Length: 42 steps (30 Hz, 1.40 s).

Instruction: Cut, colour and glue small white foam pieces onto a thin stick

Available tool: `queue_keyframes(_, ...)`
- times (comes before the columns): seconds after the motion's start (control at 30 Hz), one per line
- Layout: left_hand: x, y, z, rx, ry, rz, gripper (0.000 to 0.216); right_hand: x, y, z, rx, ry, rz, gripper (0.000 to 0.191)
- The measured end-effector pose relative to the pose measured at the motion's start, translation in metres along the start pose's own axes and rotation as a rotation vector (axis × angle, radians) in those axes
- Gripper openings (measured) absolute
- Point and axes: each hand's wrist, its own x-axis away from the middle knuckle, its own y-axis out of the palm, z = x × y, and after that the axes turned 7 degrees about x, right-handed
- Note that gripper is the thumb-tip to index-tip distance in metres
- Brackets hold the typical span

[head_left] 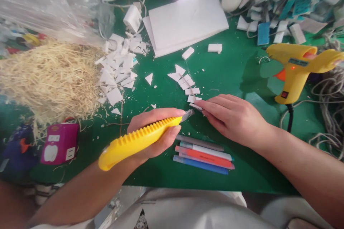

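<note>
My left hand [161,145] is wrapped around a yellow box cutter [139,146], its blade out and pointing right. Close to the blade tip, my right hand [235,118] pinches a small white foam-board piece [196,107] between thumb and fingers. A thin string [190,85] runs from there over several white cut pieces [187,82] lying farther back. Just below my hands, several markers [204,157] in grey, white, red, pink and blue lie side by side. The fingertips of my right hand partly hide the held piece.
A yellow hot glue gun [292,64] with a lit light stands at the right. White boards [188,21] lie at the back, and scraps [115,75] pile beside straw-like shreds [51,78]. A magenta box [60,144] sits left, tangled cord [328,107] right.
</note>
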Motion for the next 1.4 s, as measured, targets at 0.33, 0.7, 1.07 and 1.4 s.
queue_keyframes(0.33, -0.0044, 0.0027, -0.0015, 0.001, 0.084, -0.071, 0.027, -0.0052, -0.0021, 0.0022, -0.291, 0.314, -0.056, 0.028)
queue_keyframes(0.7, -0.0049, 0.0061, -0.0016, 0.019, 0.085, -0.093, 0.028, -0.0062, -0.0047, 0.0009, -0.344, 0.400, -0.093, 0.030)
queue_keyframes(1.07, -0.0070, 0.0060, -0.0026, 0.090, 0.057, -0.134, 0.030, -0.0058, -0.0028, 0.0016, -0.333, 0.381, -0.085, 0.030)
queue_keyframes(1.4, -0.0055, 0.0075, -0.0019, 0.008, 0.083, -0.106, 0.029, -0.0068, -0.0037, 0.0022, -0.327, 0.366, -0.079, 0.030)
